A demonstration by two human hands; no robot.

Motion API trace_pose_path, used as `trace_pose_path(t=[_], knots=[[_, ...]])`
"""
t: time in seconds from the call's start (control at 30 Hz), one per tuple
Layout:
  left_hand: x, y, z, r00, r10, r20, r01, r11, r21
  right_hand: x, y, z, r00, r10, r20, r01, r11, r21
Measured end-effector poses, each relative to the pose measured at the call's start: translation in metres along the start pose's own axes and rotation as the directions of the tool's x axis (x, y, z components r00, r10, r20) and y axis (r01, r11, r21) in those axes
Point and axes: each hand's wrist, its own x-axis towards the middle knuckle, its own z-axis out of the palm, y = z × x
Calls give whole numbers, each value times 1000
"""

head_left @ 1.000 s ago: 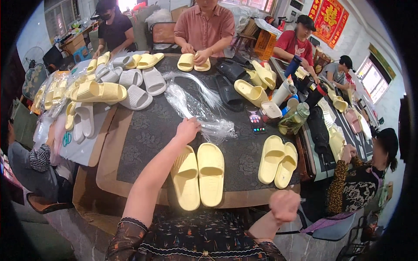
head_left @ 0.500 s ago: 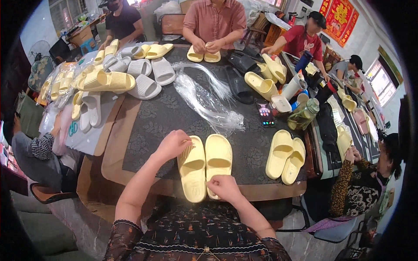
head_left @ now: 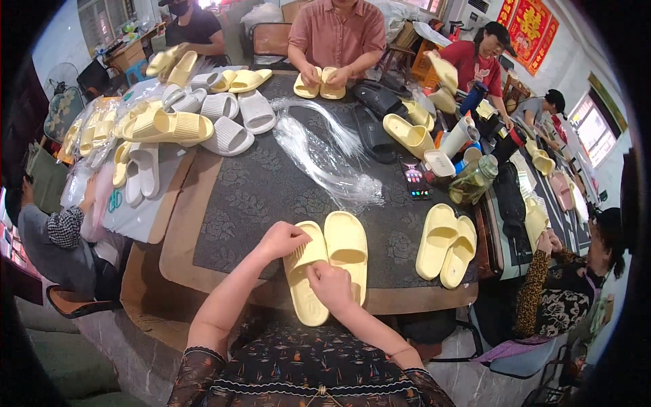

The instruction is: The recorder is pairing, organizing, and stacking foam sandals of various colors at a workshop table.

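Observation:
In front of me a pair of yellow slide slippers lies at the table's near edge, the left slipper point(head_left: 306, 298) angled and lower than the right slipper point(head_left: 347, 236). My left hand point(head_left: 285, 240) is closed in a pinch at the outer side of the left slipper's strap. Over that slipper's inner side, beside the strap, my right hand point(head_left: 331, 285) has its fingers pinched together. Anything thin between the fingers of either hand is too small to make out. Beyond the pair lies a bundle of clear plastic strands point(head_left: 308, 156).
Another yellow pair point(head_left: 437, 237) sits to the right, below a phone point(head_left: 414, 180) and a lidded glass jar point(head_left: 478, 178). Grey and yellow slippers point(head_left: 230, 136) are heaped at the left. Across the table a co-worker's hands point(head_left: 332, 78) handle yellow slippers; other people sit around.
My right hand has moved from the right slipper's heel up and left to the left slipper. The left slipper has tilted and slid nearer; my left hand has shifted right and down.

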Motion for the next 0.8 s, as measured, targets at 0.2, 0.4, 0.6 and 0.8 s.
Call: trace_pose_path(t=[0.2, 0.4, 0.6, 0.8], knots=[[4, 14, 15, 988, -132, -85, 121, 985, -124, 1, 3, 1, 1000, 15, 3, -15, 999, -39], [11, 15, 35, 971, -115, -209, 58, 964, -260, -3, 3, -43, 922, 201, 330, -291, 923, 250], [9, -1, 48, 914, -43, -404, -68, 964, -256, -7, 33, -172, 861, 272, 429, -420, 857, 298], [9, 2, 49, 916, -37, -400, -91, 950, -297, -25, 64, -225, 908, 396, 138, -414, 790, 452]])
